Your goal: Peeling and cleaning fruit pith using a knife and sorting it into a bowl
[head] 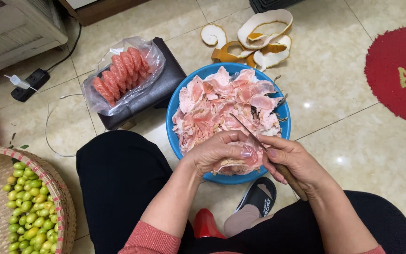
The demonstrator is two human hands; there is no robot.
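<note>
My left hand (217, 153) grips a pink pomelo segment (240, 162) over the near rim of a blue bowl (172, 123). My right hand (294, 162) holds a thin knife (245, 128) with a wooden handle, its blade laid against the segment and pointing up-left over the bowl. The bowl is heaped with pink-white pomelo membranes and skins (226, 106). Peeled pomelo segments (121, 73) lie in a clear plastic bag on a dark low stool (165, 84) to the left of the bowl.
Curled pomelo rind pieces (259, 40) lie on the tiled floor behind the bowl. A woven basket (59, 197) of small green fruits stands at the left. A power strip (31, 83) with cable, a red mat (400, 70) and my black-trousered knees are around.
</note>
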